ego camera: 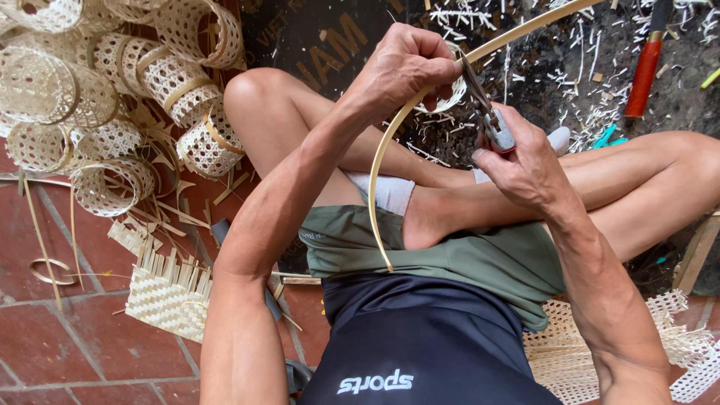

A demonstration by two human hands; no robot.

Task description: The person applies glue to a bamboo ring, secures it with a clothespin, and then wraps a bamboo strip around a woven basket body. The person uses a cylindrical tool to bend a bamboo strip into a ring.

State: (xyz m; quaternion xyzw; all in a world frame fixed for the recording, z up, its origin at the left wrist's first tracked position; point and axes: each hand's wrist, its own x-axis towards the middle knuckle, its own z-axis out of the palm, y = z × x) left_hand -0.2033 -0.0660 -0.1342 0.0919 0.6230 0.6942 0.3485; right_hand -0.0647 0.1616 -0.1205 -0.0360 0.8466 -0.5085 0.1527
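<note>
Seated cross-legged worker's left hand (405, 64) pinching a curved bamboo strip (379, 165) near its bend, right hand (525, 161) clenched around grey pliers (491, 120) (jaws nipping the strip just beside the left fingers), strip's free end trailing toward the lap, woven baskets (112, 90) heaped left

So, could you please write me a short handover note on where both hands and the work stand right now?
Left hand: pinching the bent bamboo strip near its curve.
Right hand: gripping a small metal cutter, its blades at the strip.
Strip's free end rests over the lap; its other end runs up to the right.
Done: woven baskets piled on the left.
Left: strip not yet formed into a hoop.
</note>
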